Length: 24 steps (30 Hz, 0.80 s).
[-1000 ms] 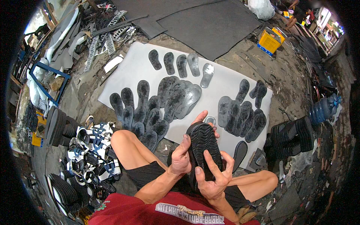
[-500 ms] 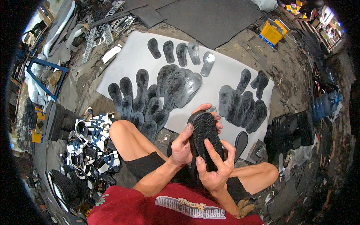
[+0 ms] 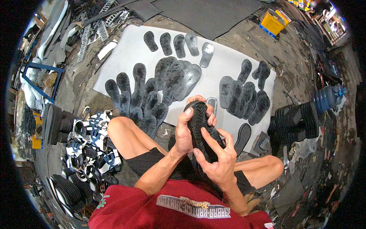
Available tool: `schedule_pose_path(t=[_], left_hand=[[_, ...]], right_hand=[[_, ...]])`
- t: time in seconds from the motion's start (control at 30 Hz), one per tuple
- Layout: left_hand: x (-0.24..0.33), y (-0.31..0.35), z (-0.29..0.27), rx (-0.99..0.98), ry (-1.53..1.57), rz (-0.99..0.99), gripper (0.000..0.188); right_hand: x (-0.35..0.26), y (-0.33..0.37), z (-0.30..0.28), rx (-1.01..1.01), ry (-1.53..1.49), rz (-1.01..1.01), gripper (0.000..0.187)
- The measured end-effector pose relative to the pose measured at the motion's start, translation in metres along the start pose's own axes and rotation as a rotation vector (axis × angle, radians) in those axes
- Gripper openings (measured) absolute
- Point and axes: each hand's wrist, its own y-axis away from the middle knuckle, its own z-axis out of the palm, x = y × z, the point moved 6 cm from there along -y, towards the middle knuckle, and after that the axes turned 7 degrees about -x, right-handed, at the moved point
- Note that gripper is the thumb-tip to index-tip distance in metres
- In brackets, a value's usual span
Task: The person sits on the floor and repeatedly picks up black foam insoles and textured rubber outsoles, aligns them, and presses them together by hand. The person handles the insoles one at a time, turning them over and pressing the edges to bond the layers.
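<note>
A black sandal sole [image 3: 201, 124] with a zigzag tread faces up over my lap, its length pointing away from me. My left hand [image 3: 183, 133] grips its far end, the thumb on the near left edge and the fingers curled round behind to the right side. Around the lower part closes my right hand [image 3: 222, 158], thumb on the left edge and a finger lying on the tread. The side turned away from me is hidden. Just beyond the hands, a grey, glossy insole [image 3: 211, 105] lies on the white sheet [image 3: 183, 113], partly covered by my fingers.
Several dark, glossy insoles [image 3: 139, 84] lie spread and overlapping on the sheet, with another cluster [image 3: 248, 98] at right. White-and-navy sandal uppers [image 3: 91, 143] are heaped by my left knee. Black sandals [image 3: 297, 121] are stacked at right. A yellow box [image 3: 272, 23] stands far right.
Both hands and the sole have shifted slightly up and left in the picture; the floor and sheet have shifted too as the view moved. The grip looks the same.
</note>
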Motion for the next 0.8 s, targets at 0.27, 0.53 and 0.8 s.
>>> schedule_pose_path(t=[0.27, 0.53, 0.8], left_hand=[[0.020, -0.005, -0.017, 0.026, 0.095, 0.089, 0.048], [0.032, -0.006, -0.020, 0.019, -0.110, 0.317, 0.056], [-0.032, 0.052, -0.010, -0.044, 0.578, -0.629, 0.075]], right_hand=[[0.058, 0.031, 0.005, -0.155, -1.105, 0.518, 0.065], [0.101, 0.072, 0.040, -0.080, -1.253, 0.774, 0.028], [0.169, 0.030, -0.091, 0.100, -0.724, 0.362, 0.030]])
